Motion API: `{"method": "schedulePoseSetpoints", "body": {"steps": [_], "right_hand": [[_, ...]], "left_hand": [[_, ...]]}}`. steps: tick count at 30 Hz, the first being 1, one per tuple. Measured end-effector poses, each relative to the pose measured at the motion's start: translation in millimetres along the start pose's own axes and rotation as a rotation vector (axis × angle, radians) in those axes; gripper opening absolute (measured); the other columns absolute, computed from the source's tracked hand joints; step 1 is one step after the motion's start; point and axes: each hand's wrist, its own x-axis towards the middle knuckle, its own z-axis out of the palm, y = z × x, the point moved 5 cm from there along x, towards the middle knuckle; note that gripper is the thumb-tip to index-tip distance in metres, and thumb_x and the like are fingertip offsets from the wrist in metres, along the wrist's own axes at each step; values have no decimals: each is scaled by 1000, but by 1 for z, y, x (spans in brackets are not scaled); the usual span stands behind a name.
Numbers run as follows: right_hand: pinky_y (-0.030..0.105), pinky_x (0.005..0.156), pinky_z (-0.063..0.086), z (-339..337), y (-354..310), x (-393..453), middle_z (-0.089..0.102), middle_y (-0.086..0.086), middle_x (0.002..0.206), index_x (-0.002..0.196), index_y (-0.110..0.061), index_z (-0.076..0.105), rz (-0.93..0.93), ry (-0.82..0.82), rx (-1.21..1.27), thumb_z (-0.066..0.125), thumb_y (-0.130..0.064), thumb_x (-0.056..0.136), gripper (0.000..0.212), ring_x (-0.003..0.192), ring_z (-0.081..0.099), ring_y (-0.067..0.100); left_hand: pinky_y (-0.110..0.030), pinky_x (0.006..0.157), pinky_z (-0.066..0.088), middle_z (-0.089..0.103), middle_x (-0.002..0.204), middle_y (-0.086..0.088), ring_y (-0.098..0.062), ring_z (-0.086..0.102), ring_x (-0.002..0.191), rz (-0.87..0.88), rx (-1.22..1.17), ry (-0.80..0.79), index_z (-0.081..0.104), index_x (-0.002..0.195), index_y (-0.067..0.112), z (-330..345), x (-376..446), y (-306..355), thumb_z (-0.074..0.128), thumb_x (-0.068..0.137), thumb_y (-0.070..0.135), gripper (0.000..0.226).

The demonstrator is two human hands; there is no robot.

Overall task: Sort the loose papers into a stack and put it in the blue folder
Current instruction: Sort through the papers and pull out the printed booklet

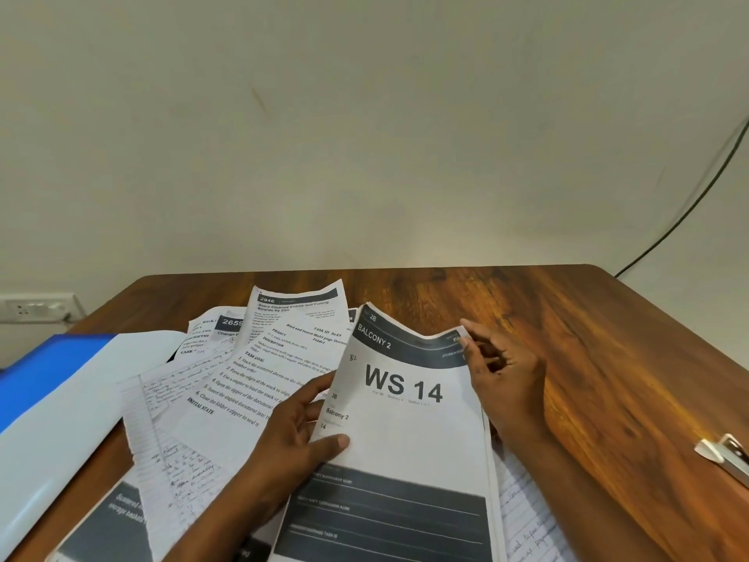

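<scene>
A printed sheet headed "WS 14" (405, 432) tops a small stack lifted off the wooden table (567, 338). My left hand (296, 436) grips the stack's left edge, thumb on top. Its upper right corner is pinched by my right hand (502, 371). Several loose papers (251, 379), printed and handwritten, lie fanned out to the left and under the stack. The blue folder (52, 391) lies open at the far left, its pale inner face up.
A metal stapler (725, 456) sits near the table's right edge. A handwritten sheet (527, 521) pokes out at the lower right. A black cable (689, 208) runs down the wall, and a wall socket (36, 308) is at the left.
</scene>
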Motion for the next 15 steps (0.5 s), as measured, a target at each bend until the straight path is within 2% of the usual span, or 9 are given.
{"method": "schedulePoseSetpoints", "body": {"steps": [2, 4, 8, 10, 12, 15], "right_hand": [[24, 78, 64, 1, 8, 1, 77, -9, 111, 126, -19, 75, 100, -20, 6, 77, -9, 92, 35, 96, 73, -2], [28, 79, 65, 5, 16, 0, 77, -11, 110, 125, -22, 75, 190, -68, 29, 79, -10, 90, 37, 96, 73, 0], [42, 79, 67, 12, 24, -4, 79, -10, 105, 113, -20, 80, 270, -146, 68, 78, -6, 91, 26, 93, 76, 7], [41, 77, 66, 12, 24, -5, 80, -12, 99, 105, -23, 80, 284, -142, 99, 76, -4, 92, 24, 91, 77, 9], [35, 76, 65, 12, 23, -4, 80, -13, 96, 98, -29, 79, 293, -142, 132, 76, -2, 92, 28, 90, 76, 9], [32, 77, 63, 14, 24, -3, 80, -10, 95, 97, -28, 79, 308, -137, 168, 75, 0, 92, 29, 90, 76, 11]], "left_hand": [[-42, 88, 65, 67, 133, 13, -25, 65, 120, 15, 62, -18, 54, 133, 51, 4, -4, 4, 86, 80, 0, 80], [-37, 90, 62, 59, 136, 24, -13, 61, 118, 59, 203, -40, 44, 134, 61, 8, -8, 9, 85, 84, 9, 82], [-38, 108, 52, 38, 143, 41, -1, 46, 126, 168, 454, -54, 30, 138, 72, 6, -13, 15, 84, 87, 37, 82], [-41, 110, 50, 31, 145, 47, 3, 41, 124, 209, 527, -44, 27, 141, 74, 4, -14, 16, 81, 85, 51, 81], [-39, 111, 50, 31, 145, 48, 5, 44, 126, 240, 492, -58, 30, 142, 73, 5, -16, 18, 79, 86, 55, 77], [-40, 108, 55, 35, 154, 39, -1, 42, 143, 335, 462, -37, 37, 144, 70, 4, -14, 17, 75, 81, 67, 74]]}}
